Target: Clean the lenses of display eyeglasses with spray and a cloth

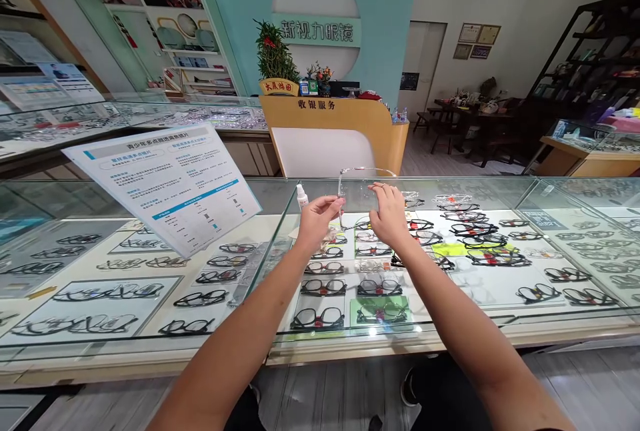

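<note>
A thin clear glasses frame [364, 171] is held in the air above the glass desk [525, 332], between both hands. The left hand [320, 216] has its grip pinched shut on one temple of the frame. The right hand [388, 212] is at the other side with fingers loosely raised, and I cannot tell whether its grip closes on anything. A small spray bottle [302, 196] stands just beside the left hand. Rows of dark frames [320, 286] lie under the glass, and a printed sheet [165, 184] stands tilted at the left.

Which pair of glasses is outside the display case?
The thin clear pair in the left hand, beside the right hand, above the counter; the other pairs lie under glass.
</note>
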### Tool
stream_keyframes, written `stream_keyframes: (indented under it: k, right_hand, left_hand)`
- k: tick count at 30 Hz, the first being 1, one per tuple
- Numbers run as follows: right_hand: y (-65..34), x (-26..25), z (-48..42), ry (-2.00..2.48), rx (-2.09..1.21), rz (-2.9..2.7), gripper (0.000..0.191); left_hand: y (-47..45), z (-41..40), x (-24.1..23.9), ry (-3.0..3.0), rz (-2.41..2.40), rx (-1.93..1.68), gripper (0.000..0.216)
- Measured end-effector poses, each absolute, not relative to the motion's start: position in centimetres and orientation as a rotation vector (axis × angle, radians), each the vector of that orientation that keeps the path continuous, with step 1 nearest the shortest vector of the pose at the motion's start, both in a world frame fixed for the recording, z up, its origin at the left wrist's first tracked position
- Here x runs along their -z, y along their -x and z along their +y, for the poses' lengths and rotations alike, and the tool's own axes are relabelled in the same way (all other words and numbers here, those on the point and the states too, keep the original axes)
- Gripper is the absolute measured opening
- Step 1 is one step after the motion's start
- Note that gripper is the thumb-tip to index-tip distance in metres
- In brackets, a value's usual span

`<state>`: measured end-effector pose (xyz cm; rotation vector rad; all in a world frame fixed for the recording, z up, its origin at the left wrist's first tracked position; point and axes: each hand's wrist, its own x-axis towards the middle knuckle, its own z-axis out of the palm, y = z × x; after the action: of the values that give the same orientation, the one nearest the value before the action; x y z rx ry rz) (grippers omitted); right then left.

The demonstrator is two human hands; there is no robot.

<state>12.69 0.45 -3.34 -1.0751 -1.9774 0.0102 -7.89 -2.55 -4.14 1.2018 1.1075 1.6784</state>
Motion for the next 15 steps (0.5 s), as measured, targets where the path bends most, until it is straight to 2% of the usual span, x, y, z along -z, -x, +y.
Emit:
stream_keyframes:
  k: [7, 15]
  right_hand:
    - [-12.6, 3.4, -0.1, 1.15, -0.088, -2.113, 0.059]
    - [-11.1, 3.6, -1.1, 0.809, -0.396, -2.131, 0.056]
  left_hand:
    - [8.1, -2.7, 3.9, -1.178, 1.085, -1.737, 0.051]
    - [7.6, -2.4, 4.6, -1.351, 1.01, -1.688, 0.046]
